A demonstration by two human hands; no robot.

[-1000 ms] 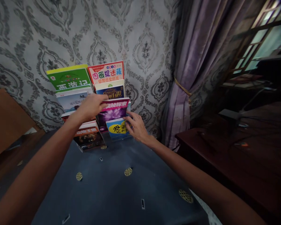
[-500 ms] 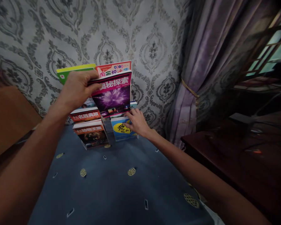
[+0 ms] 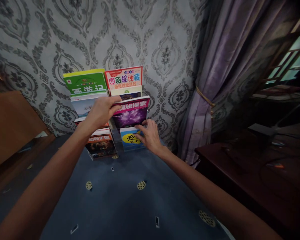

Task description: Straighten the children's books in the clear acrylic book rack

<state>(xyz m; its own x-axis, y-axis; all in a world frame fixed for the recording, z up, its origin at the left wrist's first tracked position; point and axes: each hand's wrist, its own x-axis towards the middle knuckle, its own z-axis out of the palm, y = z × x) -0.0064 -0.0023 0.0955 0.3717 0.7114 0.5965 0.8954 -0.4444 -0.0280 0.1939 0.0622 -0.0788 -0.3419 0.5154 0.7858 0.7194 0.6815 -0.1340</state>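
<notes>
A tiered book stand [image 3: 115,137] sits on a blue cloth against the wall, filled with colourful books. My left hand [image 3: 101,111] grips the top left corner of a purple-and-pink book [image 3: 130,112], which stands in the right column's third tier. My right hand [image 3: 148,135] rests with spread fingers on a blue book with a yellow oval [image 3: 129,139] in the lowest right tier, touching the purple book's lower edge. Above are a green book [image 3: 86,83] and a red-and-white book [image 3: 124,78].
A blue cloth with round yellow patches [image 3: 125,200] covers the surface in front. A dark wooden table [image 3: 260,173] with cables stands at the right, a purple curtain [image 3: 212,76] beside it. A brown wooden board [image 3: 10,123] is at the left.
My left hand lifted the purple book up out of its tier, then brought it back down into the stand. My right hand stayed on the blue book.
</notes>
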